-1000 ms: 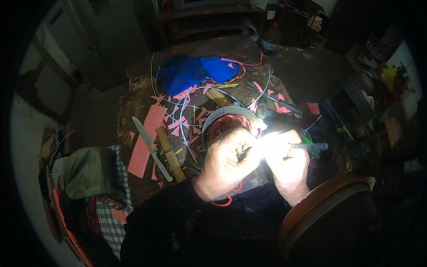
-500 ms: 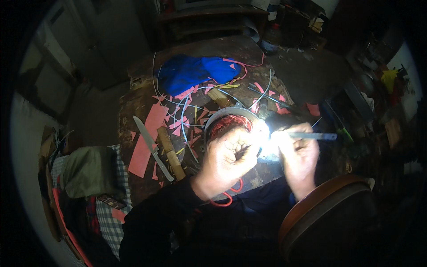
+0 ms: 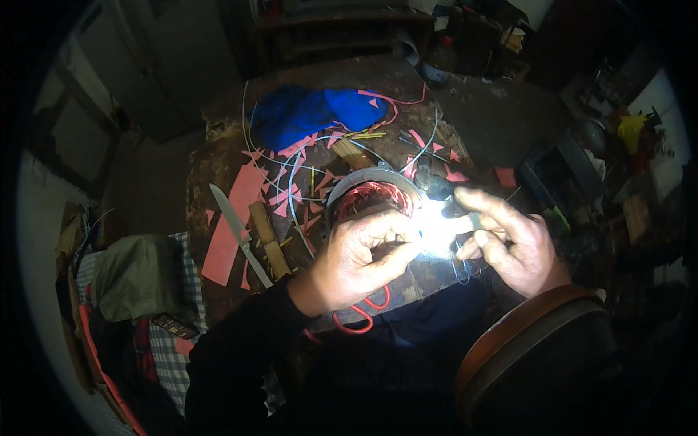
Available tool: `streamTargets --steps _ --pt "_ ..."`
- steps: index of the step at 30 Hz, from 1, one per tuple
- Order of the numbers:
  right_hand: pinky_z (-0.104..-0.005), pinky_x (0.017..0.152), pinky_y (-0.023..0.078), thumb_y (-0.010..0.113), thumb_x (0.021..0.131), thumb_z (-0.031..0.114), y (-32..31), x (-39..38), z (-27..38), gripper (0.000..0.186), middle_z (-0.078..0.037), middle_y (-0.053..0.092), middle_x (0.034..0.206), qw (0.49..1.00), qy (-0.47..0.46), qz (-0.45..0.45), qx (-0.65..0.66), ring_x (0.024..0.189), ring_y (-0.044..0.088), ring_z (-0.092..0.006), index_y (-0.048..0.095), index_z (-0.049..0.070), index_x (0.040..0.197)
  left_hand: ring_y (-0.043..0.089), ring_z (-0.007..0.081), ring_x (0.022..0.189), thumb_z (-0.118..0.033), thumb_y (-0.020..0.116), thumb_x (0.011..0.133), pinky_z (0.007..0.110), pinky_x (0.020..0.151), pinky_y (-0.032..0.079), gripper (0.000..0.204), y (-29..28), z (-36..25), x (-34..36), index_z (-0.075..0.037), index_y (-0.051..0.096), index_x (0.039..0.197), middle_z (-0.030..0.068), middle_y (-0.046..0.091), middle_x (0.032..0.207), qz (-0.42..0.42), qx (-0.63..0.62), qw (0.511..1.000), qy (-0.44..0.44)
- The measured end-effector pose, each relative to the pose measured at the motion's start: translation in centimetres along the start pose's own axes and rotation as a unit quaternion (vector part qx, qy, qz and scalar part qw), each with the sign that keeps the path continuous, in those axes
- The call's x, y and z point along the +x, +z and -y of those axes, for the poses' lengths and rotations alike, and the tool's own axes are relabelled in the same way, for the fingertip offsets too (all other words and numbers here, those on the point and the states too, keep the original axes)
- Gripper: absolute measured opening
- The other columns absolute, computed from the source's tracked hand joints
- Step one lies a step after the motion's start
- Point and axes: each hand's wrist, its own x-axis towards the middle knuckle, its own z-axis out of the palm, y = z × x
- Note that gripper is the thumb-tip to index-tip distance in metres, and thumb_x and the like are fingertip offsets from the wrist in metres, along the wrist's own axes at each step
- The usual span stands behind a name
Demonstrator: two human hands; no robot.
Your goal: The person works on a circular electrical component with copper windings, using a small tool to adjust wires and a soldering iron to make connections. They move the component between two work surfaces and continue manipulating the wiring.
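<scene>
A round motor stator (image 3: 336,195) with red wire windings (image 3: 374,195) stands before me on the worktable. My left hand (image 3: 356,258) is at its near side, thumb and forefinger pinched toward a strong white glare. What they pinch is lost in the light. Right of the glare, my right hand (image 3: 512,243) has its fingers bent together around a small dark piece (image 3: 474,221), its kind not clear. Below that hand hangs a thin blue loop (image 3: 463,272). Red looped handles (image 3: 355,328) stick out under my left wrist.
Left of the stator lie a knife (image 3: 231,214), a pink sheet (image 3: 222,258) and wooden sticks (image 3: 270,243). Pink scraps and pale wires (image 3: 294,190) spread behind, before a blue cloth (image 3: 298,120). A brown-rimmed round object (image 3: 509,330) stands close at lower right.
The flat metal strip that stuck out rightward from my right hand no longer shows. That hand has shifted right and its fingers have loosened. My left hand has moved slightly left.
</scene>
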Motion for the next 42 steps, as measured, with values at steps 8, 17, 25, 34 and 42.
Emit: streamTargets --steps 8,17,25,34,42 --pt "-0.0457 0.089 0.063 0.071 0.097 0.001 2.1 2.7 -1.2 0.026 -0.014 0.077 0.112 0.965 -0.19 0.082 -0.161 0.101 0.076 -0.0387 0.076 0.005 0.122 0.064 0.0044 0.092 0.01 0.073 0.104 0.024 0.078 0.051 0.014 -0.6 -0.4 0.4 0.002 0.073 0.115 0.0014 0.069 0.109 0.051 0.082 0.995 0.023" --pt "-0.0482 0.075 0.058 0.081 0.09 0.013 2.7 2.9 -1.8 0.019 -0.011 0.073 0.097 0.967 -0.2 0.092 -0.13 0.084 0.072 -0.0368 0.079 0.006 0.107 0.061 0.0089 0.084 0.008 0.076 0.095 0.028 0.073 0.049 0.015 -0.4 -1.1 0.8 -0.002 0.073 0.105 0.0037 0.066 0.099 0.063 0.194 0.977 0.066" --pt "-0.0412 0.073 0.051 0.089 0.077 0.018 0.7 2.1 -1.8 0.024 -0.007 0.07 0.086 0.943 -0.239 0.015 -0.23 0.077 0.069 -0.0257 0.078 0.008 0.096 0.052 0.0079 0.074 0.008 0.077 0.093 0.029 0.065 0.042 0.015 0.1 -0.4 0.8 -0.004 0.07 0.1 0.0002 0.059 0.091 0.044 0.185 0.98 0.064" --pt "-0.0423 0.074 0.048 0.09 0.08 0.024 2.4 3.0 -2.3 0.03 -0.008 0.066 0.088 0.925 -0.293 0.043 -0.237 0.082 0.066 -0.0255 0.074 0.007 0.099 0.051 0.0109 0.068 0.006 0.078 0.092 0.031 0.062 0.042 0.014 0.1 -0.4 0.9 -0.003 0.071 0.099 0.0019 0.057 0.086 0.047 0.239 0.965 0.098" --pt "-0.0406 0.077 0.047 0.09 0.075 0.025 2.5 3.0 -2.7 0.03 -0.005 0.07 0.098 0.902 -0.342 0.005 -0.262 0.087 0.064 -0.0237 0.079 0.008 0.098 0.05 0.0114 0.066 0.005 0.078 0.091 0.032 0.06 0.042 0.013 0.1 -0.3 1.4 -0.004 0.07 0.097 0.0026 0.057 0.084 0.046 0.244 0.963 0.101"
